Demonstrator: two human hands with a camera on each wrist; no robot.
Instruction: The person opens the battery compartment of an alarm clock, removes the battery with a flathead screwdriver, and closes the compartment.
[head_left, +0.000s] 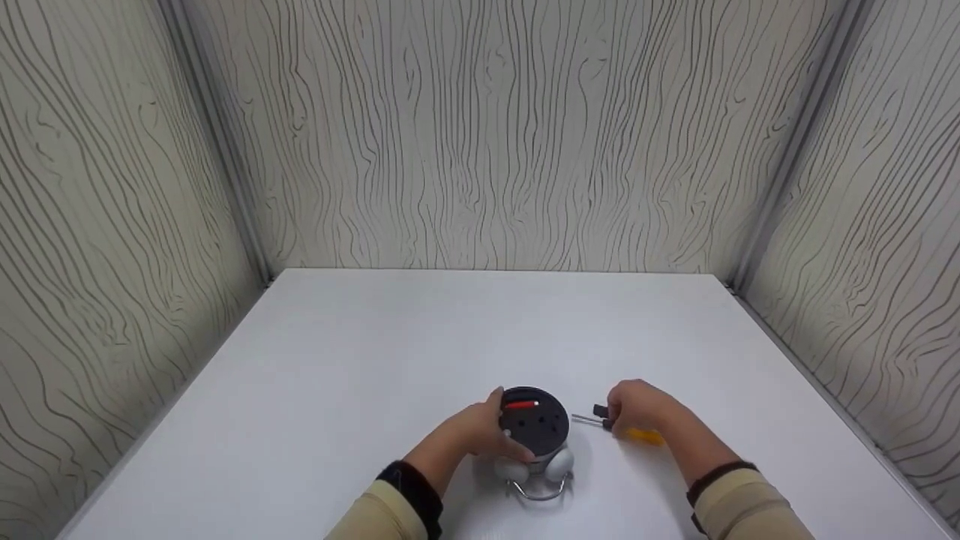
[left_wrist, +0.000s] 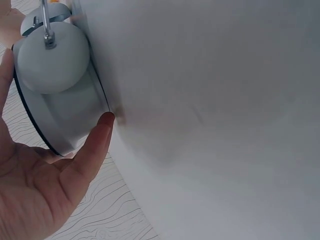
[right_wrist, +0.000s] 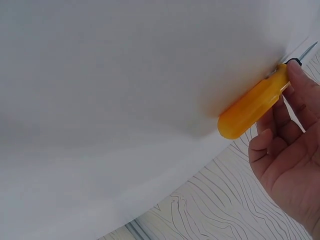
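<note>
A twin-bell alarm clock (head_left: 551, 442) lies on the table with its black back facing up and its bells and wire handle toward me. A red battery-like cylinder (head_left: 523, 405) shows in a slot of that back. My left hand (head_left: 480, 429) grips the clock's left side, thumb on the near edge; the left wrist view shows its pale casing and a rounded bell (left_wrist: 52, 57). To the right, my right hand (head_left: 637, 405) pinches a screwdriver (right_wrist: 252, 107) with a yellow handle near its black collar. Its metal shaft points toward the clock, apart from it.
A small black piece (head_left: 600, 410) lies beside the screwdriver shaft, partly hidden by the right hand. The white table (head_left: 420, 322) is enclosed by wood-grain patterned panels (head_left: 480, 135) at the back and both sides.
</note>
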